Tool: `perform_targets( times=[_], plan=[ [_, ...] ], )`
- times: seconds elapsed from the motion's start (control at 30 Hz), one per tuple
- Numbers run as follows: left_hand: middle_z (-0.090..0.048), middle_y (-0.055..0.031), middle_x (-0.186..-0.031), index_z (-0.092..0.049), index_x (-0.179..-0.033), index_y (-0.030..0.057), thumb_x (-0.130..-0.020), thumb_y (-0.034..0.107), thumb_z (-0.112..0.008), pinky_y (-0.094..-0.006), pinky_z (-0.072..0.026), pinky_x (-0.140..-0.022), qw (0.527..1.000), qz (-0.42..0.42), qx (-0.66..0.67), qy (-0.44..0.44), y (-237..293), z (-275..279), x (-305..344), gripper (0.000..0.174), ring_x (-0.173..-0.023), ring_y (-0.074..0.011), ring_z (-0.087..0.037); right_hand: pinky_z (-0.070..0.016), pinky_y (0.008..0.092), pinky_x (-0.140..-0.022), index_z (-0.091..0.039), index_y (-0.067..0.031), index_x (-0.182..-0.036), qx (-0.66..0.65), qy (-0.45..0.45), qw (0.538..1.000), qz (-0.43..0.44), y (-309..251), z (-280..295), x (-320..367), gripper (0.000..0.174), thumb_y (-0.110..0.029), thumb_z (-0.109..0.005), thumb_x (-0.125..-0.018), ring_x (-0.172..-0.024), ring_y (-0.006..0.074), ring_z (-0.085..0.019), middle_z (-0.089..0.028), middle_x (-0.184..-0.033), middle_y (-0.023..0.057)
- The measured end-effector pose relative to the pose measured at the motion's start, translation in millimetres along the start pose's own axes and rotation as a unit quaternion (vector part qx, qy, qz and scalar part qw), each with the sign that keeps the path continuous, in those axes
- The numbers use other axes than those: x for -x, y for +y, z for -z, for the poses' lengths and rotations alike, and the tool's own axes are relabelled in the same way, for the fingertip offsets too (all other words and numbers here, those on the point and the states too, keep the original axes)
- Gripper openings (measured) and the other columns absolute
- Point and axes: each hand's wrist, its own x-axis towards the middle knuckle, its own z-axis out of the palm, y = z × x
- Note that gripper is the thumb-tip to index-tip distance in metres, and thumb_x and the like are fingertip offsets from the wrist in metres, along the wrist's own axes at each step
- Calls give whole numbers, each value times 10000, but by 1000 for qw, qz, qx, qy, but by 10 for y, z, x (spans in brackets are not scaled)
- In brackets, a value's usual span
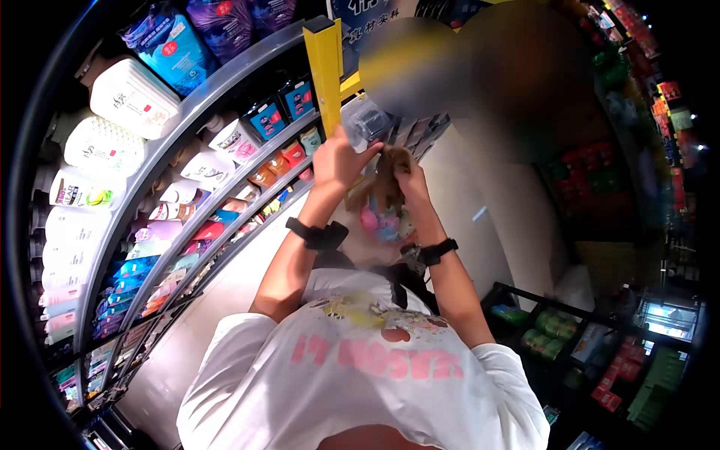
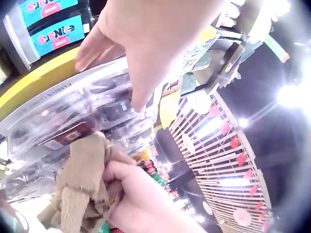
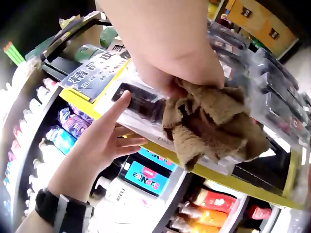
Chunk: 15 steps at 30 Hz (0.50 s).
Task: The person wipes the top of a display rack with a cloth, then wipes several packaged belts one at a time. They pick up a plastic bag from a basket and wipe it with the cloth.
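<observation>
My left hand (image 1: pixel 337 161) pinches the edge of a clear plastic package (image 3: pixel 138 103), thumb on its front and fingers behind. A dark item shows inside the package. In the left wrist view the package (image 2: pixel 73 104) bears small printed lettering and stands among similar clear packs. My right hand (image 1: pixel 414 186) grips a crumpled brown cloth (image 3: pixel 214 126), which lies against the package front. In the left wrist view, the cloth (image 2: pixel 85 170) hangs in folds below the right fingers, overlapping a dark red label (image 2: pixel 68 136).
A yellow-edged display frame (image 1: pixel 322 75) surrounds the packages, with a sign (image 3: pixel 95 75) at its end. Curved shelves (image 1: pixel 217 71) of bottles and pouches run along the left. More clear packs (image 3: pixel 277 92) hang beyond the cloth. Dark shelving (image 1: pixel 577 337) stands at lower right.
</observation>
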Motion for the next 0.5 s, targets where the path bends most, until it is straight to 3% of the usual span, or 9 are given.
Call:
perform_targets(
  times=[0.03,0.07,0.13,0.17,0.23,0.3,0.33,0.4,0.5],
  plan=[
    [-565,-214,-600,-502,-810,-79,-628,530,-662,-398,-469,-515,997,27,-47,-46,44,52,-11,656,-574,-363,-577,-460,285,-676,-533,-11,-1020,-156,25,986,-53,-55,40,37,303,-23,-486,-721,-781,170,-571,-591,-923,70],
    [-568,-212,-607,-533,-776,-74,-634,545,-648,-395,-466,-514,990,57,-93,-92,102,102,-16,645,-581,-360,-579,-460,285,-676,-533,-11,-1020,-151,24,987,-52,-76,148,9,303,-23,-486,-721,-781,170,-571,-591,-923,70],
    [-581,-201,-633,-588,-603,-26,-679,557,-594,-396,-453,-513,969,124,-136,-164,211,190,-16,587,-611,-352,-586,-468,301,-716,-534,3,-988,-340,19,930,-136,-146,499,-7,295,-27,-477,-700,-802,184,-570,-581,-896,63],
    [-578,-196,-621,-589,-612,-31,-711,532,-575,-384,-453,-522,959,147,-132,-203,234,208,10,572,-606,-342,-589,-461,352,-796,-469,13,-1087,-320,0,932,-172,-251,692,-68,375,-66,-443,-721,-928,242,-543,-543,-1045,106],
    [-575,-191,-609,-590,-621,-37,-743,508,-555,-372,-454,-531,947,182,-131,-228,293,180,67,559,-602,-332,-591,-451,354,-809,-464,4,-1104,-355,-25,925,-131,-596,880,-114,366,-91,-484,-751,-944,236,-535,-541,-1054,110],
    [-609,-121,-655,-618,-868,-20,-819,424,-502,-318,-438,-588,915,160,164,-331,362,77,189,462,-627,-209,-591,-446,354,-816,-461,5,-1111,-356,-55,926,-117,-819,1028,-167,363,-93,-507,-764,-953,232,-531,-537,-1062,107],
    [-615,-185,-792,-574,-925,-77,-814,335,-528,-312,-459,-685,901,161,277,-293,447,-65,279,429,-778,-267,-609,-442,328,-809,-466,-2,-1113,-318,-62,942,-82,-894,1084,-222,351,-78,-527,-776,-940,207,-533,-538,-1057,84],
    [-565,-225,-1008,-432,-1148,-76,-797,293,-565,-310,-430,-808,907,137,323,-234,591,-370,327,526,-962,-298,-553,-438,302,-802,-471,-10,-1114,-287,-86,953,-49,-937,1149,-333,340,-63,-547,-787,-927,183,-535,-540,-1052,62],
    [-458,-282,-1142,-300,-1244,-69,-767,280,-592,-328,-381,-892,949,184,239,-88,547,-957,295,659,-1075,-348,-470,-421,280,-802,-464,-18,-1128,-206,-118,971,-30,-836,1330,-339,398,-40,-609,-757,-941,160,-513,-524,-1057,54]
  ],
)
